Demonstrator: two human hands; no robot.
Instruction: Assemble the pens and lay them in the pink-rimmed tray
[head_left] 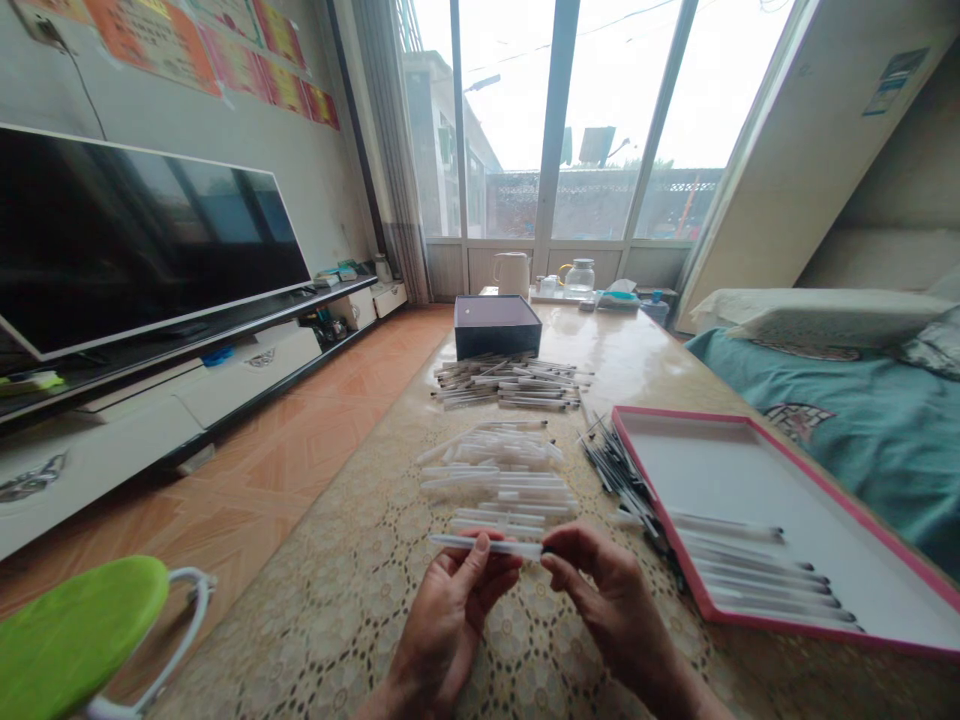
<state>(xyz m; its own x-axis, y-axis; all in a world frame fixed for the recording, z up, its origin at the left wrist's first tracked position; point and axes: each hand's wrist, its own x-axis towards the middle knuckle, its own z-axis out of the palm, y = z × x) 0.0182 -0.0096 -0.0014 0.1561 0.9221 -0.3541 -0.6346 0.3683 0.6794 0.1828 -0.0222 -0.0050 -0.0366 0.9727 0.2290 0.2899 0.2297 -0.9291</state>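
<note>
Left hand [448,605]: thumb and fingers closed on the barrel of a pen [517,548], held roughly level. Right hand [619,595]: thumb and fingertips pinched at its dark end. The pen thus lies between both hands, above the patterned tablecloth [337,620], just this side of a heap of clear tubes [495,482]. To the right: pink-rimmed tray [720,455], a row of dark-tipped pens [765,582] in its near part. Loose dark pieces [619,470] lie along its left edge, between tubes and tray. Beyond: pile of thin sticks [510,385], then dark box [497,342], contents indistinct; kettle [512,273] and glass pitcher [580,277] farther off.
</note>
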